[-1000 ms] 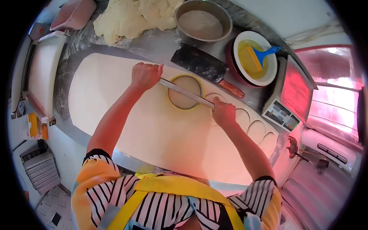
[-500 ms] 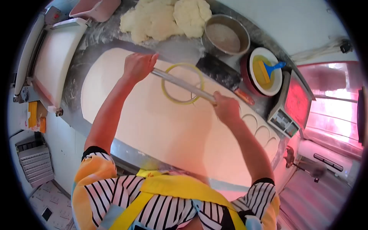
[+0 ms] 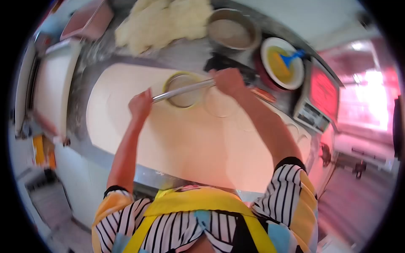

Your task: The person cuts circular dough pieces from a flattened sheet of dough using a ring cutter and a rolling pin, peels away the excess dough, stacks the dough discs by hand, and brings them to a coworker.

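A wide sheet of rolled dough (image 3: 177,143) covers the worktop in front of me. My left hand (image 3: 141,103) is closed round the left end of a metal rod (image 3: 185,89). The right end of that rod is in my closed right hand (image 3: 229,81). Under the rod's middle is a round ring cutter (image 3: 188,104) with a yellow rim, on the dough. Whether the rod is fixed to the ring I cannot tell. Just right of the ring, a circular cut line (image 3: 221,116) marks the sheet, and more curved lines show near its right end.
Lumps of dough (image 3: 164,25) lie at the back, beside a metal pot (image 3: 253,36). A white bowl (image 3: 299,76) holds yellow liquid and a blue-handled brush (image 3: 291,57). A dark-bladed tool with a reddish handle (image 3: 265,95), a scale (image 3: 311,114) and a pink bin (image 3: 88,19) stand around.
Both hands have turned the rod: its left end is now lower and its right end higher. The ring has moved left, leaving a circular outline to its right. The view has shifted slightly.
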`<state>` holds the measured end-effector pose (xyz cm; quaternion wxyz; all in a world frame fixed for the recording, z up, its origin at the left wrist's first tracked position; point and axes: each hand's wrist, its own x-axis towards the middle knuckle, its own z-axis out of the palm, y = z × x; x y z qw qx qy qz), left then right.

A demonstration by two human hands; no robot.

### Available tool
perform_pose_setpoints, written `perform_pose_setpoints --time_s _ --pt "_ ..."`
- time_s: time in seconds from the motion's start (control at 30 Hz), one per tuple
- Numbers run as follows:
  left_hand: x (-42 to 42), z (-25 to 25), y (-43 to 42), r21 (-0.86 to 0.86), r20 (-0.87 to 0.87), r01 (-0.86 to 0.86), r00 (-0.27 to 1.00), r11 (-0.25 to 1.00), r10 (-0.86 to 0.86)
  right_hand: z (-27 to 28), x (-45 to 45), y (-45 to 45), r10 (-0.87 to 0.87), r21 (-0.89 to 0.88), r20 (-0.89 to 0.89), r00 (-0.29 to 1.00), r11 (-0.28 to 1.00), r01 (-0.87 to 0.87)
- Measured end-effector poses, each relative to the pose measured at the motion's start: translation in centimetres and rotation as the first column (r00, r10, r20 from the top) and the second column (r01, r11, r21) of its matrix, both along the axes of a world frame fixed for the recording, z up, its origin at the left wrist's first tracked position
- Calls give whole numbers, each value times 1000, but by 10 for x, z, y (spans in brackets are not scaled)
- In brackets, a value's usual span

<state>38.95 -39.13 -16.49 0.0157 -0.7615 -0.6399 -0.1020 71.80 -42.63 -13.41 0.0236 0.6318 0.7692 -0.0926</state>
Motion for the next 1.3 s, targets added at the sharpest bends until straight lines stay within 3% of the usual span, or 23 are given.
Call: perform_pose_setpoints --time_s 0.03,0.1,0.2,0.23,0.27,0.3,0.33,0.37,0.43,0.53,0.6,0.7,0.83,0.93,1.03,1.1,1.13,1.3 --pt "-5 -9 7 -27 126 66 990 997 -62 -2 5 -22 -62 -54 -9 998 997 61" --pt "23 41 -12 55 27 231 972 971 -232 30 2 -125 -124 149 -161 979 978 148" --pt "121 85 -90 124 159 686 700 717 -697 29 31 -285 -432 88 -176 884 888 452" --pt "156 69 -117 122 272 778 570 616 -775 23 47 -341 -526 91 -188 830 832 548" --pt "193 62 -146 133 294 832 485 538 -823 26 65 -390 -582 100 -215 784 786 610" --pt "236 56 -181 147 170 892 402 427 -899 25 87 -441 -632 107 -241 737 737 667" --pt "277 54 -215 47 149 916 387 398 -910 28 103 -483 -695 121 -154 702 692 712" --pt "315 60 -245 62 187 954 277 293 -942 29 121 -522 -746 119 -117 656 645 755" --pt "384 48 -302 50 146 976 202 211 -968 38 151 -580 -840 79 -74 538 533 842" --pt "442 42 -349 -148 142 953 284 263 -948 30 184 -634 -856 90 -114 504 496 864" --pt "465 39 -362 -103 155 954 294 280 -943 34 202 -647 -861 77 -95 500 495 866" --pt "495 18 -382 -69 104 947 318 313 -942 -16 236 -658 -851 86 -145 506 498 863" --pt "500 8 -389 -107 102 933 354 344 -930 -30 249 -665 -830 22 -156 536 539 842" --pt "490 8 -397 -33 138 903 429 429 -893 -35 265 -663 -770 79 -182 612 609 789" --pt "464 4 -416 -31 176 808 584 589 -792 -29 294 -652 -714 146 -118 690 675 723" --pt "467 -1 -406 -72 131 850 526 521 -840 -21 295 -650 -685 136 -85 723 711 690" --pt "464 2 -398 -91 104 868 495 488 -862 -18 289 -657 -682 22 15 731 731 682" --pt "400 56 -346 -23 88 924 382 381 -920 47 207 -618 -644 116 -186 742 736 667"
